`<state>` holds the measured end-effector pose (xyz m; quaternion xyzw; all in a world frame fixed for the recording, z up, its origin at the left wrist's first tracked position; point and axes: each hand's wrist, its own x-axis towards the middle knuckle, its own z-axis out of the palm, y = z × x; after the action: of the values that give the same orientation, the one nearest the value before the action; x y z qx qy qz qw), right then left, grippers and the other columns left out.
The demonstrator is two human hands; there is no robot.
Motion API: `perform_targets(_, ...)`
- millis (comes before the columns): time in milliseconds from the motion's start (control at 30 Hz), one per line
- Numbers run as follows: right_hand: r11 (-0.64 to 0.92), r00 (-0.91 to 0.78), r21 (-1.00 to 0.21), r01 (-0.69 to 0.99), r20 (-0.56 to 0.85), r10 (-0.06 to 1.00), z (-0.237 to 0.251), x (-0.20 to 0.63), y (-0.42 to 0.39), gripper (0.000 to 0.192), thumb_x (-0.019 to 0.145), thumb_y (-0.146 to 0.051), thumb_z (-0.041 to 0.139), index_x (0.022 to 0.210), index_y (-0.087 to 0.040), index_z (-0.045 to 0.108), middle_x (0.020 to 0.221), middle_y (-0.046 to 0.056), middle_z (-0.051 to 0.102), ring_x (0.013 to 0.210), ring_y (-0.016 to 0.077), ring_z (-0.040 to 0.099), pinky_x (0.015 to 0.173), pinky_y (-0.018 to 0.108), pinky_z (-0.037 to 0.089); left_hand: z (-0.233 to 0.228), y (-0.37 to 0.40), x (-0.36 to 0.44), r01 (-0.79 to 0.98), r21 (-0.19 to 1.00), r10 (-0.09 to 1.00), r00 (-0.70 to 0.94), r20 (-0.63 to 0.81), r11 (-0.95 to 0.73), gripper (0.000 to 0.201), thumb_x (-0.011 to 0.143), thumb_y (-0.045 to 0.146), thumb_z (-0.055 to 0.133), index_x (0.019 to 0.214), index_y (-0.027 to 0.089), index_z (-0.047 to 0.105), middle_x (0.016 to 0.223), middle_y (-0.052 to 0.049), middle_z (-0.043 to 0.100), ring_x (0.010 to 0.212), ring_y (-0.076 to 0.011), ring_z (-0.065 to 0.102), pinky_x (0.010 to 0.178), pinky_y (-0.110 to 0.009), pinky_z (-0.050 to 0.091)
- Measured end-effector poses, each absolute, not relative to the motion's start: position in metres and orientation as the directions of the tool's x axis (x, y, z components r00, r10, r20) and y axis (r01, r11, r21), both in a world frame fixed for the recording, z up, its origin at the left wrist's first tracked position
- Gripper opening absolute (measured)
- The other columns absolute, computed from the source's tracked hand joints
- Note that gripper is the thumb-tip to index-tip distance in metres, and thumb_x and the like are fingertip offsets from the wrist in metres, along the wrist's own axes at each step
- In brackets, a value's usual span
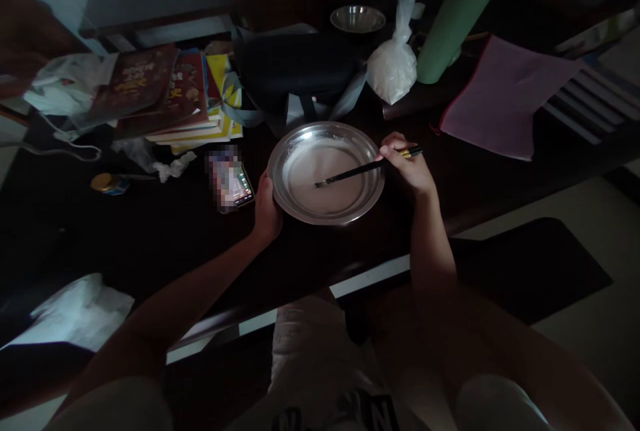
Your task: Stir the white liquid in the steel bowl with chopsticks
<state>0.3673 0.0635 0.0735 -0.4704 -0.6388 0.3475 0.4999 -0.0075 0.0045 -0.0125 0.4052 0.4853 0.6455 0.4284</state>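
A round metal basin point(345, 219) sits in front of me on the dark table, with a pale, whitish substance point(313, 164) spread over its bottom; whether it is powder or liquid I cannot tell. Gripping the basin's left rim is my left hand point(267, 209), thumb at the edge. My right hand point(409, 167) is closed round black chopsticks point(354, 171) with gold-banded ends, just over the right rim. Their tips slant down to the left to the middle of the pale substance and have some white stuff on them. A lit phone point(231, 181) lies left of my left hand.
Behind the basin is a dark bag point(300, 67) with grey straps. A knotted plastic bag of white powder point(393, 74), a second metal bowl point(357, 19), a green cylinder point(457, 24) and a pink mesh pouch point(500, 104) stand or lie behind right. Stacked books point(155, 87) and a small jar point(109, 183) are left.
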Motion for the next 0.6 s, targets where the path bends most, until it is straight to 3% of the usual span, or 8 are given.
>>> perform_targets(133, 0.317, 0.032, -0.914, 0.252, 0.335, 0.942, 0.0725, 0.3692, 0.0636, 0.066, 0.098, -0.096, 0.089, 0.074, -0.035, 0.08, 0.091, 0.003, 0.063, 0.109, 0.0312, 0.073, 0.119, 0.059, 0.062, -0.012, 0.0044, -0.0071, -0.147, 0.976, 0.951, -0.286, 0.115, -0.162, 0.073, 0.111, 0.094, 0.08, 0.141, 0.028, 0.091, 0.153, -0.012, 0.094, 0.16, -0.0376, 0.081, 0.147, -0.056, 0.062)
perform_targets(300, 0.316, -0.071, -0.918, 0.239, 0.308, 0.949, 0.0755, 0.367, 0.0625, 0.073, 0.088, -0.107, 0.09, 0.074, -0.035, 0.082, 0.09, 0.003, 0.065, 0.107, 0.0315, 0.071, 0.12, 0.061, 0.059, -0.0099, 0.0045, -0.005, -0.191, 0.967, 0.946, -0.306, 0.106, -0.17, 0.078, 0.103, 0.099, 0.087, 0.13, 0.027, 0.091, 0.15, -0.013, 0.095, 0.153, -0.039, 0.083, 0.143, -0.057, 0.066)
perform_targets(467, 0.304, 0.056, -0.923, 0.234, 0.325, 0.944, 0.0769, 0.3666, 0.0617, 0.079, 0.084, -0.113, 0.087, 0.07, -0.035, 0.079, 0.09, 0.003, 0.065, 0.11, 0.0331, 0.071, 0.124, 0.065, 0.059, -0.0102, 0.0044, -0.0083, -0.163, 0.975, 0.956, -0.273, 0.105, -0.154, 0.072, 0.11, 0.095, 0.079, 0.138, 0.03, 0.092, 0.154, -0.011, 0.094, 0.158, -0.0371, 0.082, 0.146, -0.056, 0.063)
perform_targets(600, 0.299, -0.048, -0.926, 0.233, 0.296, 0.954, 0.0772, 0.3653, 0.0617, 0.078, 0.082, -0.112, 0.09, 0.072, -0.035, 0.081, 0.088, 0.004, 0.065, 0.107, 0.0333, 0.071, 0.12, 0.065, 0.061, -0.0111, 0.0041, -0.0099, -0.17, 0.971, 0.957, -0.265, 0.119, -0.167, 0.072, 0.109, 0.094, 0.082, 0.14, 0.03, 0.094, 0.156, -0.012, 0.094, 0.159, -0.0369, 0.082, 0.146, -0.055, 0.062)
